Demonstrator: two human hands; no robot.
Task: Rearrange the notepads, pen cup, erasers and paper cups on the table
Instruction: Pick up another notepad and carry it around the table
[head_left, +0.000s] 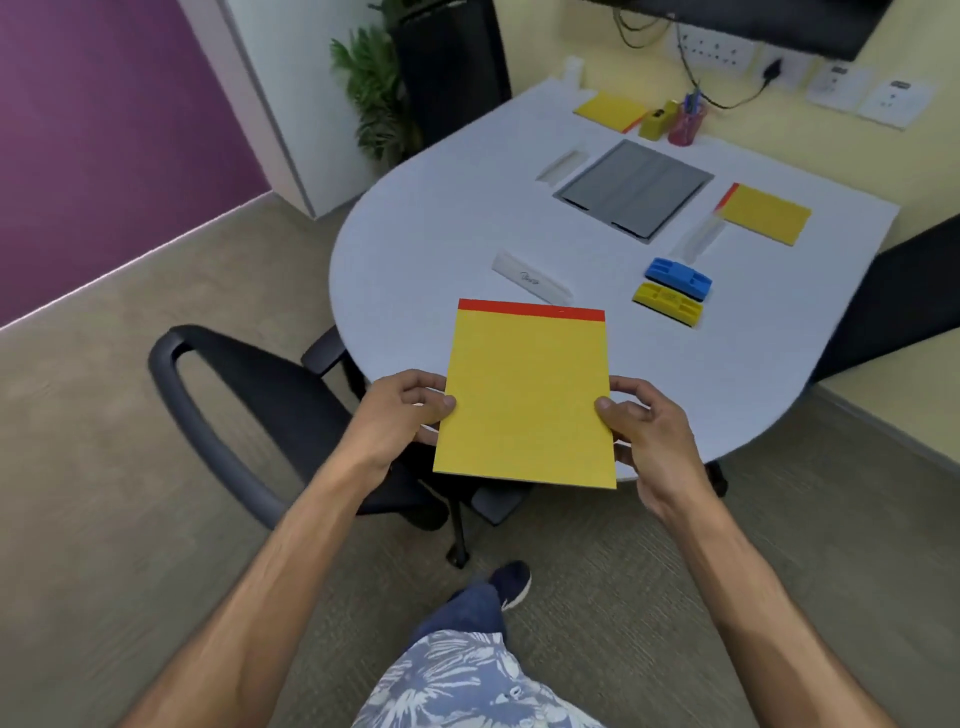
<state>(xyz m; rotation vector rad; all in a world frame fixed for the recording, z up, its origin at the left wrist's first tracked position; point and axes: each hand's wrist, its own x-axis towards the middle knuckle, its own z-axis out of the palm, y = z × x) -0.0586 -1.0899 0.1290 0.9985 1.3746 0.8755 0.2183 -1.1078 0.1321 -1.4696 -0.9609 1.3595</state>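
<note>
The left hand (402, 415) pinches the left edge of the yellow notepad (524, 400) and the right hand (644, 431) pinches the right edge, thumbs on top, holding it level over the near rim of the table (415, 234). The step in hand is judged to be re-siting this pad, so the next move calls for lowering it flat onto a bare spot. The fingers beneath it are hidden, and the pale objects (532, 278) left of the blue eraser (678, 278) are too blurred to confirm as paper cups.

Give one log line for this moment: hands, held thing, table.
left hand: holds notepad | right hand: holds notepad | notepad: over near table edge | on table: blue eraser, yellow eraser, pen cup
</note>
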